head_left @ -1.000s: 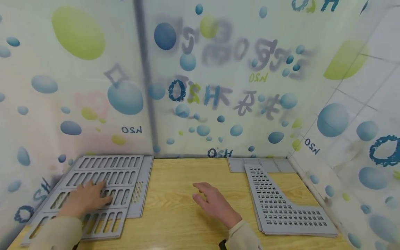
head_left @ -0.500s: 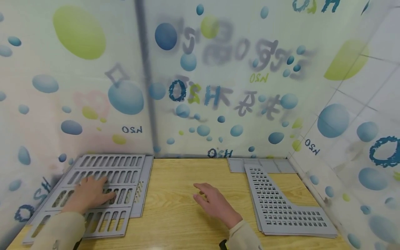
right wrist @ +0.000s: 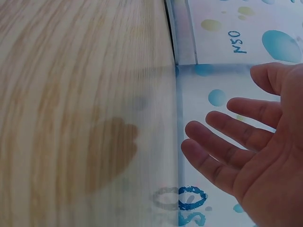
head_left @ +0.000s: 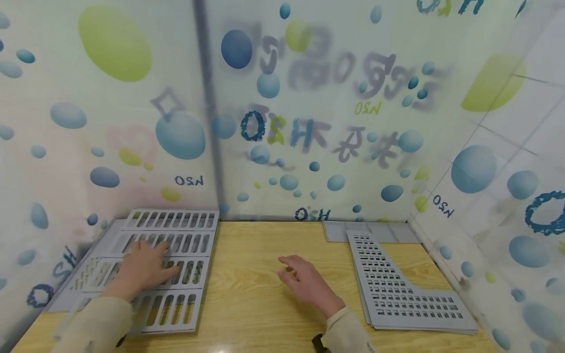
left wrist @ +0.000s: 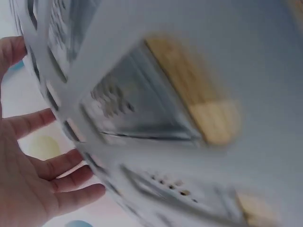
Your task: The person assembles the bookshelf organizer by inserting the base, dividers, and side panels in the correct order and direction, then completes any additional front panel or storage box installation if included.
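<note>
My left hand [head_left: 143, 269] lies with spread fingers on a large grey slotted panel [head_left: 194, 231] at the left of the table. In the left wrist view its fingertips [left wrist: 92, 194] touch the face of the slotted panel [left wrist: 236, 56], which looks blurred there. Through the slots show wood and another grey sheet with small holes. That lower grey sheet [head_left: 99, 242] sticks out at the left from under the slotted one. My right hand [head_left: 309, 284] hovers over the middle of the table, fingers loosely extended, holding nothing.
On the right lies a stack of L-shaped grey panels [head_left: 419, 322] with rows of small square holes. Behind it, flat grey panels [head_left: 397, 232] lie against the back wall. Patterned curtain walls [head_left: 273, 196] border the wooden table [head_left: 251, 304] at the back and sides.
My left hand has moved right with the slotted panel, whose right edge now covers the sheet below on that side and bares it on the left. The right hand has stayed nearly still.
</note>
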`<control>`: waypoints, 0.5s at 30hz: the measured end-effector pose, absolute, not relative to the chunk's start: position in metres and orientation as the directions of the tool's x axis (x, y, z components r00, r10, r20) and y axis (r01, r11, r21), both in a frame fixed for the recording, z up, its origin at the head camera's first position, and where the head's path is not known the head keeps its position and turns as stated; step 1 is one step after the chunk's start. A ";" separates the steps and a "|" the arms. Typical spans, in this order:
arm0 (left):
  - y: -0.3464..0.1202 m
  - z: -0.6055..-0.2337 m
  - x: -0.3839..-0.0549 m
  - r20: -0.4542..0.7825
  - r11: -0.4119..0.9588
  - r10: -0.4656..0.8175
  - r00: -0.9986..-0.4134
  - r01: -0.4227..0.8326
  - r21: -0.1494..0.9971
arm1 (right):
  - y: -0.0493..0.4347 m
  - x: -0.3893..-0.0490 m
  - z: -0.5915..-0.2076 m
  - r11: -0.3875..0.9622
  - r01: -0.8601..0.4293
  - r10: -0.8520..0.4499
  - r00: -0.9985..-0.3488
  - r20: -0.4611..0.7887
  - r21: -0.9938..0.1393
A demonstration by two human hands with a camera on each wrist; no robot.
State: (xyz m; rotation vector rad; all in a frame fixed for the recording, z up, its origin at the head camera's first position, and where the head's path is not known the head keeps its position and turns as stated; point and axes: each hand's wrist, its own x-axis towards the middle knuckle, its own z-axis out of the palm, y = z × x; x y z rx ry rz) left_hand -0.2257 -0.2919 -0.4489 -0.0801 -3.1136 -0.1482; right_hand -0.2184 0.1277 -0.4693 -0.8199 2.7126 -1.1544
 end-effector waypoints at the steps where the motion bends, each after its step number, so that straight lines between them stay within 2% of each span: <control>1: -0.289 -0.449 -0.225 0.023 0.994 0.057 -0.998 0.059 0.092 | 0.128 -0.218 -0.469 0.570 -0.435 -0.500 -0.857 0.125 -0.697; 8: -0.273 -0.448 -0.219 -0.022 0.992 0.074 -0.997 0.072 0.102 | 0.133 -0.219 -0.470 0.563 -0.411 -0.476 -0.871 0.125 -0.717; 15: -0.252 -0.444 -0.213 0.013 0.991 0.077 -0.997 0.078 0.107 | 0.135 -0.220 -0.470 0.559 -0.411 -0.467 -0.874 0.136 -0.720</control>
